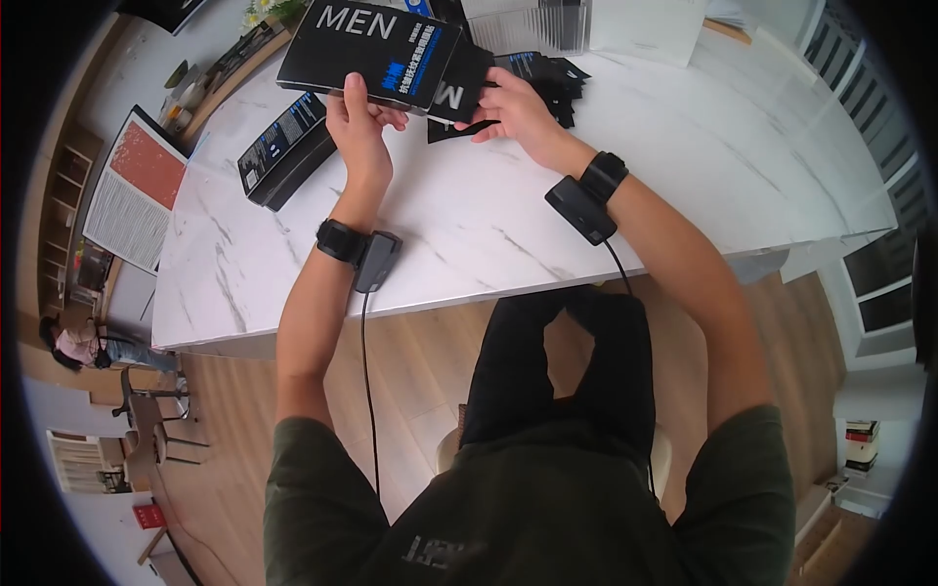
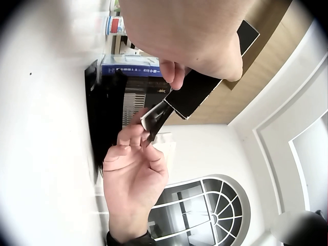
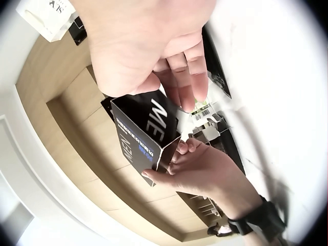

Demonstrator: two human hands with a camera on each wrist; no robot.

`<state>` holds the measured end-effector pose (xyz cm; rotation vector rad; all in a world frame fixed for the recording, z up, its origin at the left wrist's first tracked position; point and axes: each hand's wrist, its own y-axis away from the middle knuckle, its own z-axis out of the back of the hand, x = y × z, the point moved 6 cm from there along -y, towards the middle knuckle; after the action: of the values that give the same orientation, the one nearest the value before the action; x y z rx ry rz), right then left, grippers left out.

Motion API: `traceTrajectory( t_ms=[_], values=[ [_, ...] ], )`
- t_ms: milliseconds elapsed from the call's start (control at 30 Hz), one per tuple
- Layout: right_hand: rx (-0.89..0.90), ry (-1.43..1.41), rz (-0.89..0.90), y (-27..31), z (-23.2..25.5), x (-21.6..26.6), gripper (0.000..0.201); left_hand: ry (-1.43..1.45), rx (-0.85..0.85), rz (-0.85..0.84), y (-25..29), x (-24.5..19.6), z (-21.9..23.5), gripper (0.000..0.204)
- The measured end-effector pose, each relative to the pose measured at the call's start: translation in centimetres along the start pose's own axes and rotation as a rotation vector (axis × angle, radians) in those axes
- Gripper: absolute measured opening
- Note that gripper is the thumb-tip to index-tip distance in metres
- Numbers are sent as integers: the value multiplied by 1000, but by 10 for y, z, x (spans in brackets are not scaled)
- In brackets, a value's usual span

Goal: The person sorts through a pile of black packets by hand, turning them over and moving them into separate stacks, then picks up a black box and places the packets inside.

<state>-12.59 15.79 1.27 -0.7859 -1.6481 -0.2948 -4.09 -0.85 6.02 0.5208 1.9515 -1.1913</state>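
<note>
My left hand (image 1: 363, 132) grips a black box (image 1: 357, 44) marked "MEN" by its near edge, thumb on top, above the table. At the box's right end, my right hand (image 1: 523, 112) pinches a black packet (image 1: 459, 83) with "M" lettering, which sits partly inside the opening. In the right wrist view the box (image 3: 136, 146) shows its open end, with "ME" lettering on the packet (image 3: 159, 120) inside. The left wrist view shows the right hand (image 2: 134, 174) with its fingertips at the packet's edge.
Another black box (image 1: 288, 151) lies on the white marbled table (image 1: 469, 234) at the left. Black packets (image 1: 557, 88) are piled behind the right hand. A clear ribbed holder (image 1: 528, 24) and a white box (image 1: 645, 29) stand at the back. A person (image 1: 83, 344) is far left.
</note>
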Motion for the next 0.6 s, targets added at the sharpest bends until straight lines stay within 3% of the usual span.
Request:
traceTrajectory(
  t_ms=[333,467,600],
  values=[
    [12,-151,-59,-2,-4,0,32,17,-48,-106,-1,-12,4,35],
    [15,-340,-56,0,-6,-1,31,-43,-36,-135,0,-13,5,32],
    [29,-484,-152,-3,-4,-1,37,-116,-77,-327,0,-32,5,31]
  ],
)
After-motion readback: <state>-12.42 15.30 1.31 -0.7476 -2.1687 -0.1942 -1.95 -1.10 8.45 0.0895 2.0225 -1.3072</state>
